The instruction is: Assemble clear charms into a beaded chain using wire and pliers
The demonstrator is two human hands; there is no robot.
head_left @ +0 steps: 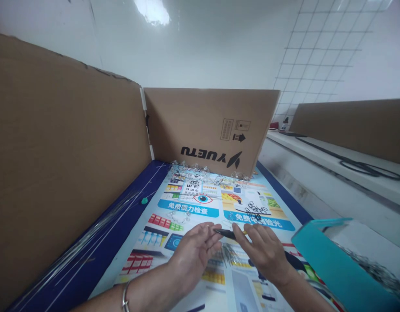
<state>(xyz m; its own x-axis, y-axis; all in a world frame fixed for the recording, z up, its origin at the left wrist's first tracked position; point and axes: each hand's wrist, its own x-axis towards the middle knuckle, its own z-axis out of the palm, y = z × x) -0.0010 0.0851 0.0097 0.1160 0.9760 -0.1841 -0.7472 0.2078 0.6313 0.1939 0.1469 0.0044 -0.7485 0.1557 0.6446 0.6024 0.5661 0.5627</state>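
My right hand (266, 251) is closed around a pair of pliers (225, 234) with dark pointed jaws, the tips aimed left. A bit of yellow handle shows by the fingers. My left hand (195, 249), palm up with a bangle at the wrist, pinches something tiny and thin between thumb and fingertips. The plier tips meet those fingertips; the held piece is too small to name. Below and between the hands, a bundle of short thin wires (230, 255) lies on the printed table cover (174, 279).
Clear wire-like pieces (203, 173) lie along the back by a cardboard panel (200, 117). Black loops (256, 211) rest behind my right hand. Long wires (86, 242) and a teal bit (144, 200) lie left. A teal box (343, 260) holding metallic pieces stands right.
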